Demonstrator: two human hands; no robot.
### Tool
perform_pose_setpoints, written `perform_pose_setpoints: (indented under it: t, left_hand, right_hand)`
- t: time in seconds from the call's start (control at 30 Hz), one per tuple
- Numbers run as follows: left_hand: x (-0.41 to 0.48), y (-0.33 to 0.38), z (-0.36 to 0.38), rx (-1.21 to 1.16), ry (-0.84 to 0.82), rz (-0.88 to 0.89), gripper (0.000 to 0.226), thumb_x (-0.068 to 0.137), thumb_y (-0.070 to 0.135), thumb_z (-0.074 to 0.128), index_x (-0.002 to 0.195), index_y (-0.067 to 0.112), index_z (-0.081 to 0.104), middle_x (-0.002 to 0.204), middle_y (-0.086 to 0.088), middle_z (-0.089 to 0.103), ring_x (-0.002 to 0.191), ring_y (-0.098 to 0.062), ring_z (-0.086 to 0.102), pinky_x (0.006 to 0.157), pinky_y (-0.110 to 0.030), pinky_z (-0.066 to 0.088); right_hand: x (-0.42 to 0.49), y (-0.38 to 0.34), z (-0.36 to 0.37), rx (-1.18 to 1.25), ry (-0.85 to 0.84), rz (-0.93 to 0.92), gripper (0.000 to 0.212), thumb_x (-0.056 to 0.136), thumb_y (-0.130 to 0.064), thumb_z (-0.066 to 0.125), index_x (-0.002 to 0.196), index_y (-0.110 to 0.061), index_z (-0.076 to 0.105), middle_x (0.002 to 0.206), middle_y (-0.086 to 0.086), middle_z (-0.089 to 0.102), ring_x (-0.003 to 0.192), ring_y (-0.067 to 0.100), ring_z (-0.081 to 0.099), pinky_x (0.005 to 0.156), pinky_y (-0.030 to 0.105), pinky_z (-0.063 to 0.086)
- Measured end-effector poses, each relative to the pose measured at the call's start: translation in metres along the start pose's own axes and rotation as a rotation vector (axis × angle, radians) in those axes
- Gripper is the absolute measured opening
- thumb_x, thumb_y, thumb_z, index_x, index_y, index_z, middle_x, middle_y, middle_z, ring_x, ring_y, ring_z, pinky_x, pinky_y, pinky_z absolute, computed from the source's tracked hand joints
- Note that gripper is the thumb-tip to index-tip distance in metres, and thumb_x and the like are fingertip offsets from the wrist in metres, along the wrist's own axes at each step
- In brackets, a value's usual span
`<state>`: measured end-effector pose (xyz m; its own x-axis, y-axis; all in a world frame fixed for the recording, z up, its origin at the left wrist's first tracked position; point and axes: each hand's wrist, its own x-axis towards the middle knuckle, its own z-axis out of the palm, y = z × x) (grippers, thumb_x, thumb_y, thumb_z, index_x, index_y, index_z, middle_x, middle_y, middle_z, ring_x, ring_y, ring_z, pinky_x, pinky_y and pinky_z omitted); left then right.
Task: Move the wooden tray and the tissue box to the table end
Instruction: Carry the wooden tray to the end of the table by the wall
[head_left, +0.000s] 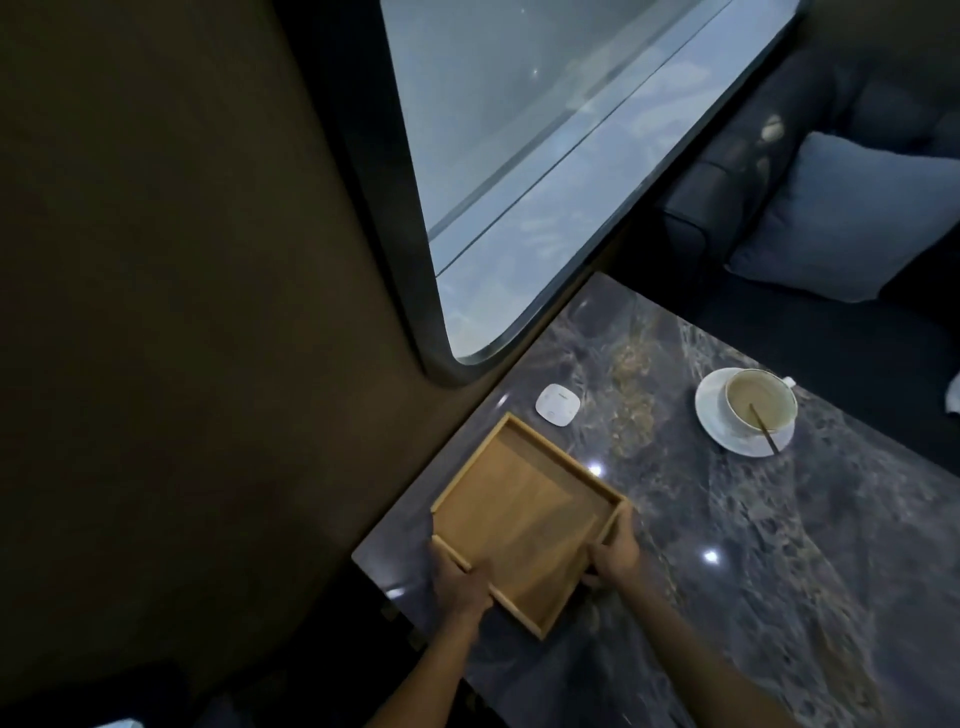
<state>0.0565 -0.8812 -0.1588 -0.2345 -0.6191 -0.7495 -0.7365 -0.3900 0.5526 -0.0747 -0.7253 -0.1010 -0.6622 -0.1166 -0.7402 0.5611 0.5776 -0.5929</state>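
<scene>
both hands clamped on wooden tray (519, 514): left hand (457, 579) at tray's 7 o'clock rim, right hand (615, 558) at 4 o'clock rim.

cup (760, 408) on saucer (716, 422) | white device (558, 405) | cushion (852, 218)

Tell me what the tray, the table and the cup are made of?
The tray looks like light wood with a smooth matte finish: you can see tan grain and thin slat walls. The table seems to be polished dark marble or a stone look-alike, with pale veins and shiny light spots. The cup and saucer look like glossy white china.
</scene>
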Motion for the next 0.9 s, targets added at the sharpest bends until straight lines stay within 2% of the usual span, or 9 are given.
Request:
perform_pose_setpoints:
  t: [0.07, 0.2, 0.3, 0.37, 0.47, 0.6, 0.73, 0.8, 0.9]
  left_hand:
    - [0.002, 0.010, -0.004, -0.074, 0.007, -0.041, 0.090, 0.082, 0.013, 0.066, 0.151, 0.030, 0.012, 0.119, -0.003, 0.051, 0.069, -0.019, 0.061, 0.068, -0.049, 0.062]
    - [0.009, 0.027, 0.006, -0.102, 0.010, -0.089, 0.091, 0.086, 0.005, 0.060, 0.152, 0.034, 0.005, 0.127, -0.006, 0.044, 0.070, -0.024, 0.057, 0.069, -0.059, 0.060]
    - [0.018, 0.037, 0.007, -0.078, 0.023, -0.092, 0.090, 0.086, 0.002, 0.059, 0.152, 0.032, 0.007, 0.119, 0.002, 0.042, 0.084, -0.029, 0.058, 0.077, -0.056, 0.059]
    - [0.032, 0.039, 0.010, -0.001, 0.065, -0.048, 0.088, 0.082, 0.006, 0.062, 0.152, 0.028, 0.012, 0.129, -0.006, 0.053, 0.099, -0.035, 0.063, 0.083, -0.056, 0.058]
    - [0.024, 0.051, 0.010, 0.108, 0.105, -0.099, 0.089, 0.085, 0.006, 0.060, 0.153, 0.024, 0.006, 0.134, -0.022, 0.053, 0.110, -0.042, 0.060, 0.087, -0.049, 0.055]
    - [0.013, 0.063, 0.011, 0.149, 0.092, -0.120, 0.083, 0.089, 0.005, 0.056, 0.154, 0.017, 0.005, 0.139, -0.026, 0.048, 0.119, -0.044, 0.055, 0.097, -0.046, 0.049]
    - [0.028, 0.052, 0.011, 0.075, 0.128, -0.073, 0.090, 0.082, -0.002, 0.058, 0.153, 0.022, 0.008, 0.122, -0.014, 0.056, 0.083, -0.032, 0.062, 0.074, -0.058, 0.059]
    - [0.024, 0.057, 0.009, 0.072, 0.120, -0.064, 0.085, 0.081, -0.004, 0.058, 0.152, 0.014, 0.014, 0.120, -0.014, 0.057, 0.084, -0.031, 0.062, 0.074, -0.053, 0.060]
    - [0.039, 0.051, 0.002, 0.127, 0.081, 0.022, 0.071, 0.078, 0.008, 0.065, 0.141, 0.009, 0.034, 0.128, -0.018, 0.059, 0.105, -0.035, 0.065, 0.087, -0.051, 0.058]
  right_hand:
    - [0.009, -0.010, 0.003, -0.013, 0.038, -0.026, 0.095, 0.072, -0.030, 0.062, 0.149, -0.039, 0.007, 0.121, 0.009, 0.049, 0.078, 0.024, 0.058, 0.053, 0.043, 0.060]
    - [0.022, -0.025, 0.003, -0.073, 0.061, -0.036, 0.070, 0.083, -0.031, 0.061, 0.139, -0.045, 0.022, 0.119, 0.008, 0.055, 0.087, 0.031, 0.065, 0.052, 0.046, 0.062]
    - [0.032, -0.033, 0.004, -0.117, 0.085, -0.060, 0.063, 0.083, -0.031, 0.058, 0.134, -0.048, 0.026, 0.115, 0.007, 0.057, 0.086, 0.028, 0.065, 0.050, 0.043, 0.061]
    - [0.049, -0.029, 0.009, -0.149, 0.130, -0.037, 0.070, 0.079, -0.037, 0.060, 0.137, -0.051, 0.023, 0.122, 0.005, 0.056, 0.094, 0.031, 0.064, 0.052, 0.042, 0.062]
    - [0.078, -0.017, 0.016, -0.260, 0.180, -0.009, 0.081, 0.075, -0.059, 0.052, 0.139, -0.063, 0.002, 0.138, 0.008, 0.050, 0.113, 0.037, 0.059, 0.079, 0.055, 0.058]
    - [0.054, -0.050, 0.017, -0.333, 0.175, -0.018, 0.080, 0.088, -0.040, 0.049, 0.151, -0.031, 0.001, 0.144, 0.017, 0.045, 0.127, 0.040, 0.049, 0.104, 0.051, 0.043]
    - [0.060, -0.050, 0.021, -0.298, 0.156, -0.021, 0.079, 0.078, -0.040, 0.047, 0.144, -0.039, 0.003, 0.128, 0.016, 0.056, 0.109, 0.040, 0.059, 0.088, 0.058, 0.053]
    - [0.060, -0.051, 0.020, -0.281, 0.148, -0.020, 0.080, 0.075, -0.037, 0.049, 0.142, -0.041, 0.004, 0.124, 0.016, 0.058, 0.105, 0.040, 0.061, 0.083, 0.058, 0.055]
    - [0.055, -0.050, 0.023, -0.240, 0.144, -0.048, 0.091, 0.076, -0.038, 0.058, 0.145, -0.043, -0.002, 0.133, 0.012, 0.054, 0.112, 0.037, 0.059, 0.090, 0.057, 0.053]
